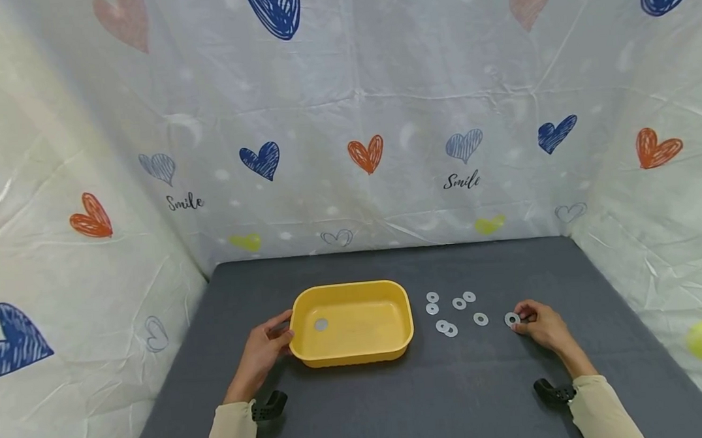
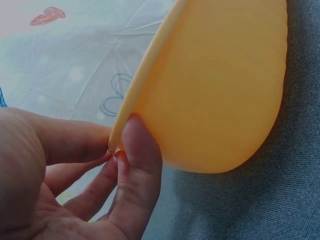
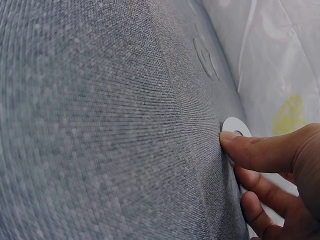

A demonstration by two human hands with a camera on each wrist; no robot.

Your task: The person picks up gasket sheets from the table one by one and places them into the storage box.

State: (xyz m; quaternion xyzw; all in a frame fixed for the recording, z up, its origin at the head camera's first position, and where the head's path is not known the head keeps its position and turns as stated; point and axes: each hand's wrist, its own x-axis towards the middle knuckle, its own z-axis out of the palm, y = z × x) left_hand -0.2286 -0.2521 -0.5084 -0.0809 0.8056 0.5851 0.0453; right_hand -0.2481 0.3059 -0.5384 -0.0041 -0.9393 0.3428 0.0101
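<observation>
A yellow plastic basin (image 1: 357, 357) sits on the dark grey cloth. My left hand (image 1: 261, 353) pinches its left rim, as the left wrist view also shows with the thumb and fingers on the basin wall (image 2: 215, 90). Inside, toward the left, is a small grey disc (image 1: 321, 324) whose kind I cannot tell. At the right, my right hand (image 1: 540, 325) pinches a flat metal washer (image 1: 511, 319) between thumb and fingers. In the right wrist view the washer (image 3: 237, 126) is partly covered by the thumb.
Several more washers lie between the basin and the right hand, among them a lone washer (image 1: 481, 319) and an overlapping washer (image 1: 442, 326). A cloth (image 1: 359, 408) covers the table. Behind and on both sides hangs a white curtain (image 1: 321, 70) with printed hearts.
</observation>
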